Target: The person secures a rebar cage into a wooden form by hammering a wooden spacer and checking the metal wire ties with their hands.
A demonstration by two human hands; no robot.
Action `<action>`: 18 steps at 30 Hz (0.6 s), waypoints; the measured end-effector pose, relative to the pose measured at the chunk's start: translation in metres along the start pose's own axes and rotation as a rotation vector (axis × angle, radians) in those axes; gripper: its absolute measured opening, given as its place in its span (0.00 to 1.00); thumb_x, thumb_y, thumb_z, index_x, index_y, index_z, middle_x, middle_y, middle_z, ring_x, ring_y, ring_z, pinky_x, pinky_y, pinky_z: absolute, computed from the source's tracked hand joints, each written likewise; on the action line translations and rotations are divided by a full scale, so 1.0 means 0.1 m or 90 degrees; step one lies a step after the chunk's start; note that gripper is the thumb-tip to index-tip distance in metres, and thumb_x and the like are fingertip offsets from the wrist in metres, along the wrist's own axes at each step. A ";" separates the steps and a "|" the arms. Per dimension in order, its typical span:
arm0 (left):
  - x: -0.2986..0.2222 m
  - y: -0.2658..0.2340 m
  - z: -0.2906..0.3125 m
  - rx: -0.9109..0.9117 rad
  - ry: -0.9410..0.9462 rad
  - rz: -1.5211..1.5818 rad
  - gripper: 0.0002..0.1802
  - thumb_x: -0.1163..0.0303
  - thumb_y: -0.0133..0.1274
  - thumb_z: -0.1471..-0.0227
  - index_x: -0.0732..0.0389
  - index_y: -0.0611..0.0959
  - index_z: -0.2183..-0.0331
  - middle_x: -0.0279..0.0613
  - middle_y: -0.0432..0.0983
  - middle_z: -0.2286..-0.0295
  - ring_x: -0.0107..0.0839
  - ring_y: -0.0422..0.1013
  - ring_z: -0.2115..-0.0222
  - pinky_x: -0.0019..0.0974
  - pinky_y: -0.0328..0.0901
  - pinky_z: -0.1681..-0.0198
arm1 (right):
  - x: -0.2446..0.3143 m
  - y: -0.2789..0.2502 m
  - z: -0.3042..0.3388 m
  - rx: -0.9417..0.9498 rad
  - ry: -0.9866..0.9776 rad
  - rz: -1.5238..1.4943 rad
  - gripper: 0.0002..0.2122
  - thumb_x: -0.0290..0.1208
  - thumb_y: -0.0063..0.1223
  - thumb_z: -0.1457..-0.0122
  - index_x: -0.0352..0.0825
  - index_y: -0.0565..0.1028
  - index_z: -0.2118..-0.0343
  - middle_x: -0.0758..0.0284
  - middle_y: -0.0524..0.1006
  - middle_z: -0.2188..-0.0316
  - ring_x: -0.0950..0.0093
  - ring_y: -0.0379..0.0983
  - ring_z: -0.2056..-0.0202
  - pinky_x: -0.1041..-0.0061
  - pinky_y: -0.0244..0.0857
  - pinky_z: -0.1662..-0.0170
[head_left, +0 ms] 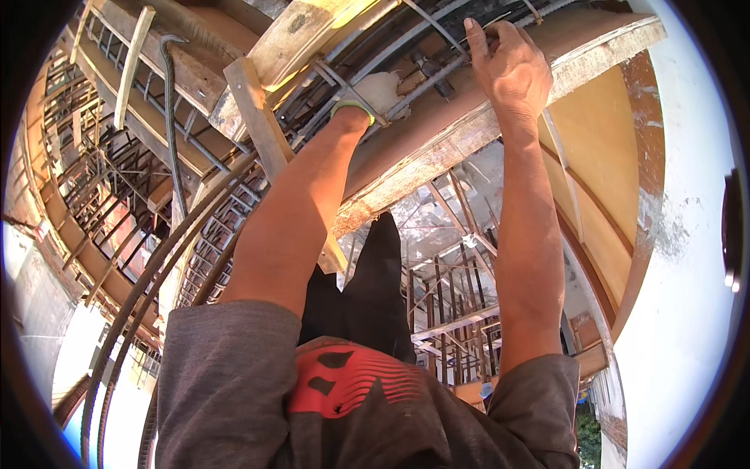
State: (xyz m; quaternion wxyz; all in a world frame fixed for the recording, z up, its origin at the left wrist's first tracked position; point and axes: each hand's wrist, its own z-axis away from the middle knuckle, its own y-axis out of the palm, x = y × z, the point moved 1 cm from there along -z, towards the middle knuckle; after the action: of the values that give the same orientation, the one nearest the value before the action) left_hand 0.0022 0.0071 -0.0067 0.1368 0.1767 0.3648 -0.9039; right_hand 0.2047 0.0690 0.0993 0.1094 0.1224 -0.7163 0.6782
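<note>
My left hand [379, 90] wears a pale glove with a yellow-green cuff and reaches in among the steel bars of a rebar cage [426, 84]. Its fingers are hidden, so their grip cannot be made out. Just right of the glove is a dark metal piece [432, 76], its kind unclear, between the bars. My bare right hand [512, 74] is at the far side of the cage, above the wooden formwork board [437, 152]. Its thumb sticks up apart while the other fingers curl downward. What they close on, if anything, is too small to tell.
Timber beams [297, 39] and a short wooden batten [258, 117] cross at upper left. Long bent rebars [156, 273] curve down the left side. Beneath the board, a drop shows upright props [453, 313] far below. Curved plywood [598, 180] and a pale wall stand at right.
</note>
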 end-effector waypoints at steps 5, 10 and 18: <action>-0.06 -0.02 0.05 0.001 -0.036 0.124 0.20 0.60 0.59 0.51 0.68 0.81 0.64 0.60 0.80 0.65 0.54 0.77 0.61 0.49 0.70 0.58 | -0.07 0.03 0.05 -0.071 -0.031 -0.029 0.18 0.53 0.59 0.40 0.40 0.81 0.71 0.68 0.80 0.76 0.61 0.78 0.72 0.63 0.70 0.67; -0.12 -0.25 0.16 -0.031 -0.169 0.050 0.27 0.58 0.50 0.51 0.60 0.80 0.50 0.52 0.80 0.56 0.48 0.77 0.55 0.45 0.72 0.52 | -0.04 -0.03 0.03 -0.048 0.024 -0.100 0.17 0.53 0.59 0.41 0.41 0.80 0.70 0.67 0.80 0.74 0.60 0.79 0.69 0.61 0.71 0.65; -0.11 -0.11 -0.02 -0.081 -0.145 0.119 0.25 0.56 0.53 0.56 0.62 0.85 0.60 0.57 0.81 0.59 0.49 0.78 0.57 0.45 0.72 0.54 | -0.04 -0.05 0.07 -0.038 -0.030 -0.126 0.12 0.44 0.61 0.43 0.40 0.80 0.73 0.66 0.80 0.78 0.61 0.78 0.75 0.62 0.70 0.68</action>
State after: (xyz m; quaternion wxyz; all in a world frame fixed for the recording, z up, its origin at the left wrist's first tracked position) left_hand 0.0083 0.0170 0.0032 0.2715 0.0968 0.3854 -0.8766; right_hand 0.2105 0.0617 0.1025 0.1626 0.2055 -0.7229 0.6393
